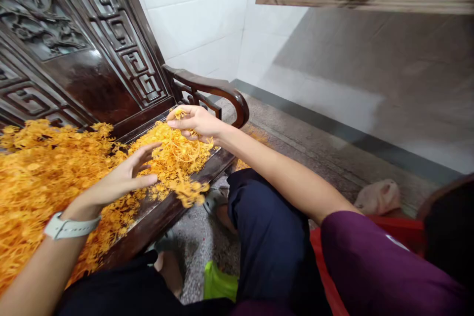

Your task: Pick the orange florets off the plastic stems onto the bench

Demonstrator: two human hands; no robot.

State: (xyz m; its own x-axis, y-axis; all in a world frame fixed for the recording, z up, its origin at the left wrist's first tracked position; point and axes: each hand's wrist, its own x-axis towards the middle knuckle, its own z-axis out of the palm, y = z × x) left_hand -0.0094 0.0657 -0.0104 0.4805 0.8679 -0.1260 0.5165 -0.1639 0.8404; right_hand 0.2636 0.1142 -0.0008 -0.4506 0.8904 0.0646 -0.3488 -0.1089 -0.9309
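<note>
The left hand [128, 175], with a white band watch [68, 227] on its wrist, lies open and flat, fingers spread, on top of the big heap of orange thread-like plastic pieces [40, 173]. It grips nothing; only the fingertips and palm touch the pieces under it. The heap covers the seat of the dark carved wooden bench [96, 74] and spreads away behind this hand to the far side.

Just in front of the left fingertips, the right hand [194, 121] has its fingers pinched together on a small bunch of the same orange pieces, lifted a little above the heap. Right behind this hand is the curved wooden armrest [222, 91] of the bench. Below the right forearm, some pieces hang over the seat edge.
</note>
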